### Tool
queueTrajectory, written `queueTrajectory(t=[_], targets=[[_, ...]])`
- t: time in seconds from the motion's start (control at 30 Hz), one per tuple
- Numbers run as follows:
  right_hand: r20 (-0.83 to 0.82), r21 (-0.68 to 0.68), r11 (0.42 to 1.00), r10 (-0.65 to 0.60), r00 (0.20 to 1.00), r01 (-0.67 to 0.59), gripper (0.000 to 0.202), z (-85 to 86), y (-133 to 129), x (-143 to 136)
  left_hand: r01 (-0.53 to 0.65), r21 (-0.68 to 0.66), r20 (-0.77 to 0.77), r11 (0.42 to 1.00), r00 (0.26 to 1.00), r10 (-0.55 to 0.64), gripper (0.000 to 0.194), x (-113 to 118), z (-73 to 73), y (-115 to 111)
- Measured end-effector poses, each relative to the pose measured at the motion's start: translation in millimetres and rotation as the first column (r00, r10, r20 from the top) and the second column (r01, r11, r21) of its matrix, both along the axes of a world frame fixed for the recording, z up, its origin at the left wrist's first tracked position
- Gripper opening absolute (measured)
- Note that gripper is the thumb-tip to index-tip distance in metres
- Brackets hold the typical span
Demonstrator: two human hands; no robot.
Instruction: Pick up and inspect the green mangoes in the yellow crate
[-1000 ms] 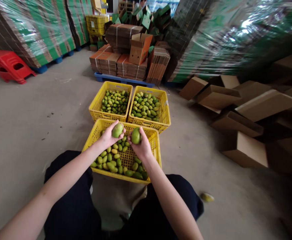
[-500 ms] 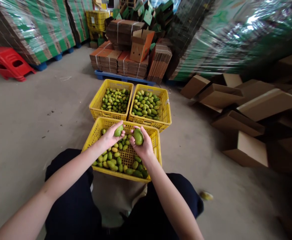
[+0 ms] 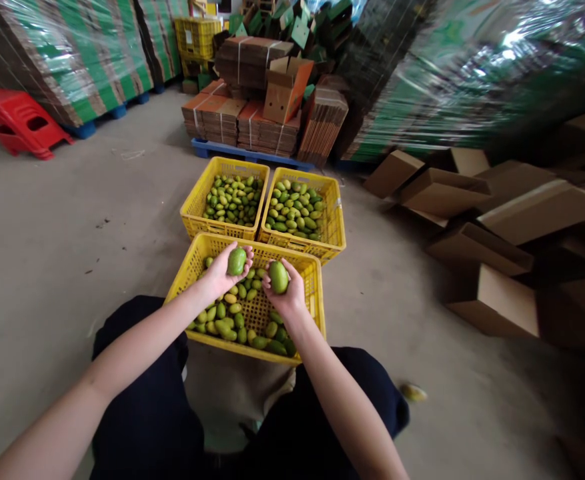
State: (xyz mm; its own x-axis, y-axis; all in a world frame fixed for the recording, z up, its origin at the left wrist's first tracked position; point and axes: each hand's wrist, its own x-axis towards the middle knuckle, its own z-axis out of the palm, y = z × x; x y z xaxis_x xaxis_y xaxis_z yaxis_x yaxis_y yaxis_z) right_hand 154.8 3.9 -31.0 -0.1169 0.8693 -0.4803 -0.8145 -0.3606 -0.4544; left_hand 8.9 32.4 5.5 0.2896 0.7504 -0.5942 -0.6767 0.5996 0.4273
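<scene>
My left hand [image 3: 225, 270] is closed round a green fruit [image 3: 237, 261], most of which shows on the upturned palm. In my right hand [image 3: 289, 291] is another green fruit [image 3: 278, 277], gripped between thumb and fingers. Both hands are above the near yellow crate [image 3: 179, 273], a short gap apart. Green and yellowish fruits [image 3: 226, 329] lie inside that crate, mostly at its left and along its near side, with its perforated bottom showing in the middle.
Two yellow crates of fruit [image 3: 199, 190] [image 3: 337, 220] stand just beyond. Behind them, a blue pallet [image 3: 252, 157] bears flattened cartons. Open cardboard boxes [image 3: 502, 297] lie at right, a red stool [image 3: 19, 123] at far left. One fruit [image 3: 413, 392] is on the floor.
The fruit in my left hand has turned and shows more fully. My right hand has tilted its fruit slightly. The whole view has shifted a little.
</scene>
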Motion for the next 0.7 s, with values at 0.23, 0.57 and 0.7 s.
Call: queueTrajectory(t=[0.23,0.57,0.7], targets=[[0.012,-0.022,0.999,0.047,0.999,-0.047,0.013,5.2,-3,-5,-0.045,0.095,0.001,0.994,0.999,0.045,0.009,-4,8.4,-3],[-0.009,-0.034,0.999,0.02,1.0,-0.02,0.006,-2.8,-3,-5,0.038,-0.083,-0.027,0.996,0.999,-0.041,0.022,-4,7.6,-2],[-0.011,-0.058,0.997,0.052,0.999,-0.052,0.007,-10.0,-2,-6,0.022,-0.092,0.001,0.996,1.0,-0.022,0.022,-2,1.5,0]])
